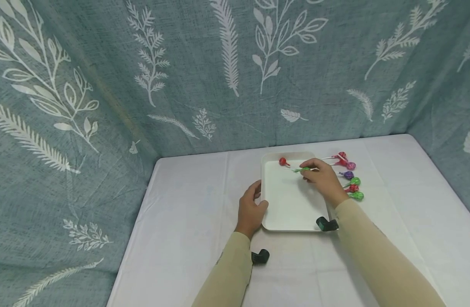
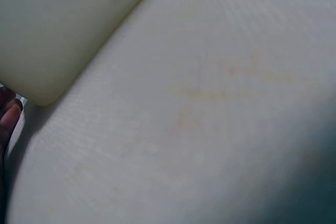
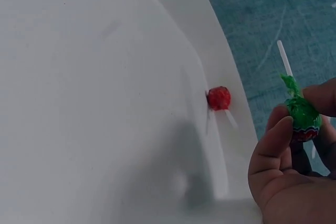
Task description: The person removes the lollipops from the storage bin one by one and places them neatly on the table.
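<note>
A white rectangular tray (image 1: 286, 204) lies on the table, with a red-wrapped lollipop (image 1: 283, 162) inside near its far left corner. Between thumb and fingers, my right hand (image 1: 321, 179) pinches a green-wrapped lollipop (image 3: 303, 114) by its candy head, above the far part of the tray. Its white stick points away from the hand in the right wrist view. My left hand (image 1: 252, 211) holds the tray's left edge, thumb at the rim and fingers along the outer side. Only some of its fingertips (image 2: 10, 116) show in the left wrist view.
Right of the tray lie several wrapped lollipops: red ones, a pink one (image 1: 351, 165), a purple one (image 1: 348, 175) and green ones (image 1: 357, 196). A white cloth (image 1: 189, 221) covers the table. Behind it hangs a teal leaf-patterned curtain (image 1: 189, 76).
</note>
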Motion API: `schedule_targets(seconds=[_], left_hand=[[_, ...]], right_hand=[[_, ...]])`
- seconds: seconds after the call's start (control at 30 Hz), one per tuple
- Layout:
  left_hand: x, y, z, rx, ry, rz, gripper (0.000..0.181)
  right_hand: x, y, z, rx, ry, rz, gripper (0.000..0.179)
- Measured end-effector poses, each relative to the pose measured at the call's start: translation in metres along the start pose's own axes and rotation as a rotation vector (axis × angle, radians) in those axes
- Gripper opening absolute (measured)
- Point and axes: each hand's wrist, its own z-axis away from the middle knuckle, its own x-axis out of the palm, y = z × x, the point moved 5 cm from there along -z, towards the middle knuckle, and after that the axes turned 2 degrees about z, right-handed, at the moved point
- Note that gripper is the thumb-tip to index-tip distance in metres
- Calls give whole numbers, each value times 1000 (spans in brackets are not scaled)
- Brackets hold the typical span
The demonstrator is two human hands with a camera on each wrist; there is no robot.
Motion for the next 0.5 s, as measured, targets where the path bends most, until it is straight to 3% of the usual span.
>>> schedule_targets(seconds=[0.5], left_hand=[[0, 2, 2, -14, 11, 7, 66]], right_hand=[[-21, -2, 13, -9, 52, -25, 38]])
